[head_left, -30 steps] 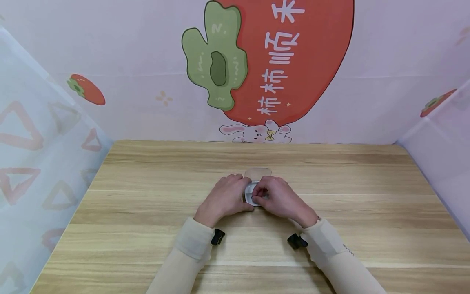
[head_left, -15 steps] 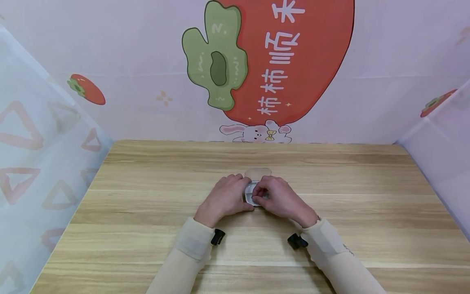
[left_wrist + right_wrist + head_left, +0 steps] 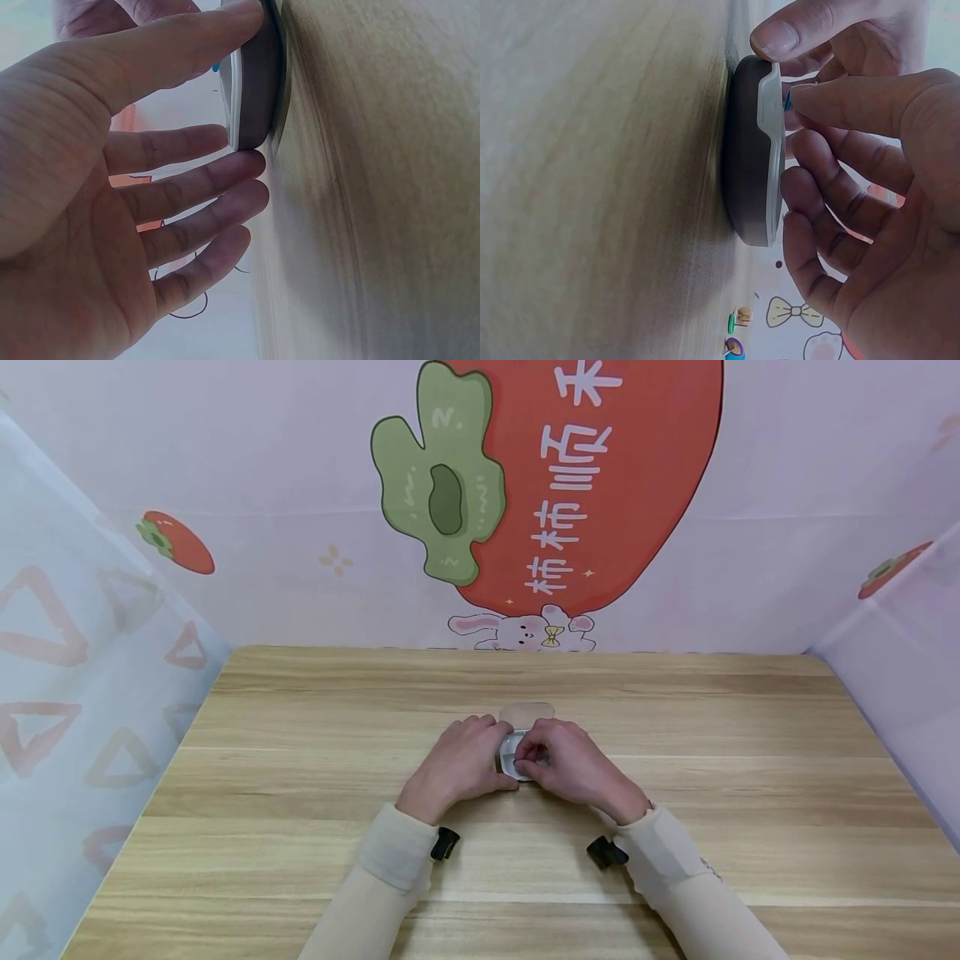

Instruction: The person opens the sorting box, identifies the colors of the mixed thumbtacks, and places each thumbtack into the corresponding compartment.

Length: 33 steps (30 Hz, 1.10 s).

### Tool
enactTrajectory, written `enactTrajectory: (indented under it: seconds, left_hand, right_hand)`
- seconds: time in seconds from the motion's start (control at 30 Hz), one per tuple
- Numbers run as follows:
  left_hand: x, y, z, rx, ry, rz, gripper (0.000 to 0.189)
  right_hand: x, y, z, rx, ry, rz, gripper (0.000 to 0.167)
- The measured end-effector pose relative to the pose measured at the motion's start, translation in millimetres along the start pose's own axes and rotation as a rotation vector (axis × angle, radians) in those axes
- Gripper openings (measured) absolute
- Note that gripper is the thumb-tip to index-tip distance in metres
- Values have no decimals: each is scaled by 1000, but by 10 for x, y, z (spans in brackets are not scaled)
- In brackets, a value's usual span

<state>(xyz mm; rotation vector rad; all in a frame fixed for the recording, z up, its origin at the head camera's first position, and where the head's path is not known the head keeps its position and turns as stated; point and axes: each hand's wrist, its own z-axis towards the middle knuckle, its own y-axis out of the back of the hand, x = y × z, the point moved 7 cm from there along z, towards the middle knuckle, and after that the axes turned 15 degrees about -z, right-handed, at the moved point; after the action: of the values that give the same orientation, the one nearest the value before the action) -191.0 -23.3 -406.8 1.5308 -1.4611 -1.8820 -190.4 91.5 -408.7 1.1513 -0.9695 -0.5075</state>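
Observation:
In the head view a small compartment case (image 3: 511, 747) with a white divided tray lies on the table, its see-through lid (image 3: 527, 712) folded back behind it. My left hand (image 3: 467, 762) holds it from the left, thumb on the near side and fingertips at the far side. The dark base (image 3: 259, 90) shows in the left wrist view, between thumb and fingers. My right hand (image 3: 567, 762) is over the tray's right part, thumb and forefinger pinching a tiny blue piece (image 3: 787, 100). Those fingers hide most of that piece, and its kind cannot be told.
The wood-grain table (image 3: 337, 827) meets a printed backdrop (image 3: 285, 585) behind and at both sides. At the bottom of the right wrist view are small coloured items (image 3: 736, 348) near the table's far edge. Black wrist mounts (image 3: 606, 852) sit at both cuffs.

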Motion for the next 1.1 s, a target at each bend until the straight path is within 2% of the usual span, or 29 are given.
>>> enactTrajectory:
  seconds: [0.3,0.7,1.1]
  left_hand:
    - [1,4,4,-5,-4,0,57]
    - [12,-7,6,3,7,6,60]
    - [25,-1,3,3,27,-8,60]
  right_hand:
    - [5,13,-3,3,3,-1,11]
    - [-26,58,-10,27,-47,4,10]
    - [-86,122,-14,9,-69,-1,9]
